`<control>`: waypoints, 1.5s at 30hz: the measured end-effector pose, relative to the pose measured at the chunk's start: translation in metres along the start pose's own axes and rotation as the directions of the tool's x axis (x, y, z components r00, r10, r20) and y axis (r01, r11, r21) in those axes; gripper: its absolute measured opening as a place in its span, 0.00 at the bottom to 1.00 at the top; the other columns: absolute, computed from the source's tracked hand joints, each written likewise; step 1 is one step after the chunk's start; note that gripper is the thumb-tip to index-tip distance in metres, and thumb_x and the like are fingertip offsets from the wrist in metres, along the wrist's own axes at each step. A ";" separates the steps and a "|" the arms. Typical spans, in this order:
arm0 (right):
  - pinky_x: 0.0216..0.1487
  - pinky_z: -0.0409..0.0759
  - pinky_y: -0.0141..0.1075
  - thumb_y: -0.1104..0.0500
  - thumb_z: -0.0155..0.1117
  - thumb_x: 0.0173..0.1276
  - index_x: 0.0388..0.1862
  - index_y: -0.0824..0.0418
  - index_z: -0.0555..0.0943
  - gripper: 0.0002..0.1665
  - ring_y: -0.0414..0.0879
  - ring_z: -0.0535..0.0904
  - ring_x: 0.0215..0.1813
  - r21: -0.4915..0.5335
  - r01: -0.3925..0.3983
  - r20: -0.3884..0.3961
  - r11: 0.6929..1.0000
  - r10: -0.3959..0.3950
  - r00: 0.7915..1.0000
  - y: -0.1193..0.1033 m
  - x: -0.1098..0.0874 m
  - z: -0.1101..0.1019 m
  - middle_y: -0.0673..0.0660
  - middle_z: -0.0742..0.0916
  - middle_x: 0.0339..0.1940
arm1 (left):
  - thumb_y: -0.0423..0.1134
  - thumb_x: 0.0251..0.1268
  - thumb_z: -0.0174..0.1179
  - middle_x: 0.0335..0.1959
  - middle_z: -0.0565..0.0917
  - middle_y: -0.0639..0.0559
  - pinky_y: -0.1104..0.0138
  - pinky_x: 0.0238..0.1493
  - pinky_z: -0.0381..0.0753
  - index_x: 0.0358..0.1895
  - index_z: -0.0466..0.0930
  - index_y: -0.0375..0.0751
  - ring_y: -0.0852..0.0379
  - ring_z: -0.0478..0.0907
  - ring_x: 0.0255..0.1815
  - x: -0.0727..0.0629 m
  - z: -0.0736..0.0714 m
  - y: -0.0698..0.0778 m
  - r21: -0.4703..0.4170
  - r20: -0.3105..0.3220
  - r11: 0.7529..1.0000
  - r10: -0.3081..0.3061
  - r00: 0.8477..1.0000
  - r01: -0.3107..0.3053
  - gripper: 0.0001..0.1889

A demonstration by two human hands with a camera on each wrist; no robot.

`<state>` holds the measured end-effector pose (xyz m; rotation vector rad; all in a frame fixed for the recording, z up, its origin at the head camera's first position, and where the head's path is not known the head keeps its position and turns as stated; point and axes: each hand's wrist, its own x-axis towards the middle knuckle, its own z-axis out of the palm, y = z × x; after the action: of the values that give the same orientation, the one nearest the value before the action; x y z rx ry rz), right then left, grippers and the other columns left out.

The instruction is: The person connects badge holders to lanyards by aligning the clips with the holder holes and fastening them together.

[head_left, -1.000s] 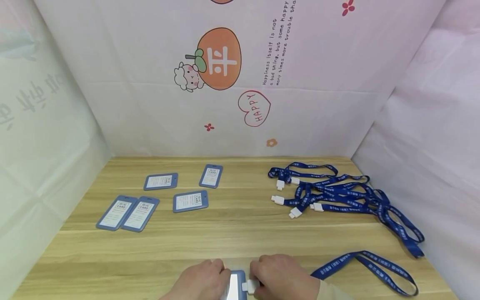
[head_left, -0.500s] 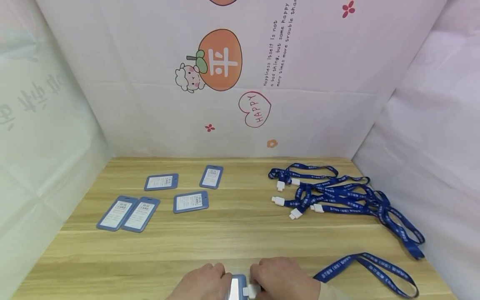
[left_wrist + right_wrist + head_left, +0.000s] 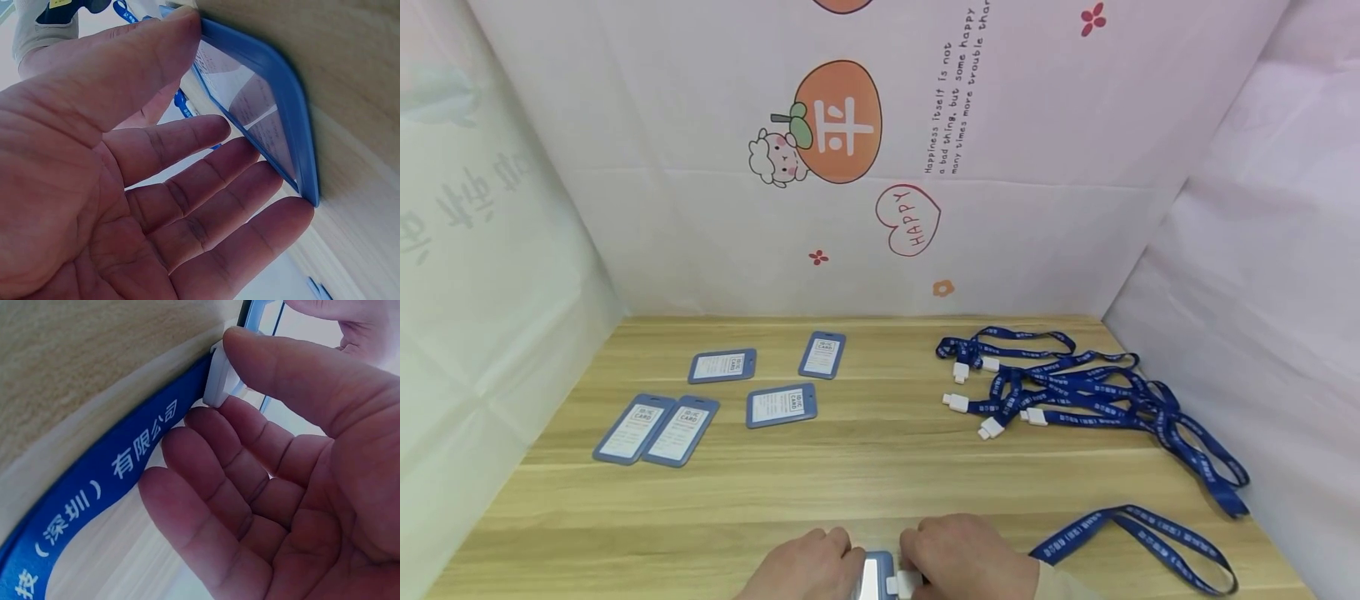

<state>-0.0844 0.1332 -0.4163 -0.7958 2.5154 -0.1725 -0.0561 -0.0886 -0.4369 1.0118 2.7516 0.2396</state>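
Note:
At the front edge of the head view, my left hand (image 3: 808,568) holds a blue ID card holder (image 3: 871,575) with a pale card in it. The left wrist view shows the thumb on one edge of the holder's frame (image 3: 290,87) and fingertips along the other. My right hand (image 3: 966,557) pinches the white clip (image 3: 217,375) of a dark blue lanyard between thumb and forefinger. That clip (image 3: 907,583) sits right at the holder's end, where its slot is hidden. Printed with white characters, the lanyard strap (image 3: 1078,537) trails to the right in a loop.
Several blue card holders (image 3: 781,405) lie spread over the left and middle of the wooden table (image 3: 880,475). At the back right is a tangle of blue lanyards (image 3: 1075,392) with white clips. White printed cloth (image 3: 1037,242) walls in the back and sides.
Both hands, the card holder and the clip have shifted slightly towards the front edge of the view. Each hand keeps its grip, and the clip stays at the holder's end.

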 end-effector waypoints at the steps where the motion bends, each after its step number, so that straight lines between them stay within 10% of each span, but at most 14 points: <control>1: 0.34 0.78 0.29 0.47 0.78 0.64 0.40 0.43 0.87 0.09 0.33 0.72 0.28 0.000 0.004 0.000 1.000 -0.004 1.000 0.000 0.000 0.000 0.37 0.80 0.27 | 0.64 0.56 0.71 0.32 0.78 0.57 0.75 0.28 0.74 0.45 0.86 0.44 0.68 0.68 0.27 0.000 0.000 0.000 0.000 0.000 1.000 0.000 1.000 0.000 0.27; 15: 0.35 0.78 0.33 0.44 0.77 0.64 0.40 0.40 0.85 0.09 0.36 0.73 0.30 0.073 -0.065 0.027 0.995 0.063 0.998 0.005 -0.001 -0.013 0.38 0.80 0.28 | 0.67 0.57 0.70 0.34 0.80 0.56 0.75 0.30 0.77 0.49 0.86 0.45 0.67 0.69 0.29 0.000 0.002 -0.001 -0.007 0.014 1.000 -0.015 1.000 0.015 0.30; 22: 0.31 0.79 0.31 0.45 0.76 0.64 0.46 0.48 0.87 0.16 0.34 0.75 0.30 -0.061 0.004 -0.170 0.998 -0.014 0.985 0.022 -0.006 -0.028 0.42 0.85 0.32 | 0.68 0.59 0.69 0.37 0.81 0.56 0.73 0.33 0.80 0.51 0.86 0.46 0.66 0.71 0.30 0.000 0.001 -0.002 -0.015 0.045 0.999 -0.038 0.998 0.038 0.30; 28: 0.33 0.84 0.34 0.49 0.77 0.63 0.49 0.53 0.86 0.18 0.40 0.83 0.33 -0.147 -0.030 -0.381 0.989 -0.029 0.924 0.048 -0.011 -0.040 0.49 0.90 0.37 | 0.69 0.58 0.69 0.34 0.81 0.56 0.75 0.30 0.78 0.48 0.87 0.45 0.66 0.71 0.28 0.000 0.001 -0.001 -0.022 0.015 0.999 -0.026 1.000 0.027 0.31; 37: 0.28 0.83 0.32 0.53 0.79 0.62 0.50 0.58 0.86 0.19 0.42 0.83 0.31 -0.212 -0.193 -0.656 0.958 0.007 0.755 0.093 -0.014 -0.056 0.53 0.90 0.36 | 0.69 0.57 0.69 0.33 0.81 0.56 0.75 0.28 0.76 0.47 0.88 0.44 0.66 0.71 0.28 0.000 0.006 -0.001 -0.008 -0.018 1.000 -0.014 1.000 0.014 0.31; 45: 0.40 0.89 0.53 0.58 0.74 0.68 0.57 0.69 0.83 0.23 0.62 0.88 0.42 -0.113 -0.375 -0.648 0.920 0.218 0.730 0.146 -0.014 -0.063 0.68 0.90 0.46 | 0.68 0.57 0.70 0.32 0.81 0.56 0.76 0.28 0.75 0.46 0.88 0.43 0.67 0.70 0.28 0.000 0.006 0.000 -0.019 -0.022 1.000 -0.004 1.000 0.004 0.31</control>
<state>-0.1795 0.2595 -0.3934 -0.4349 3.3179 -0.0195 -0.0546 -0.0887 -0.4428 1.0051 2.7655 0.2773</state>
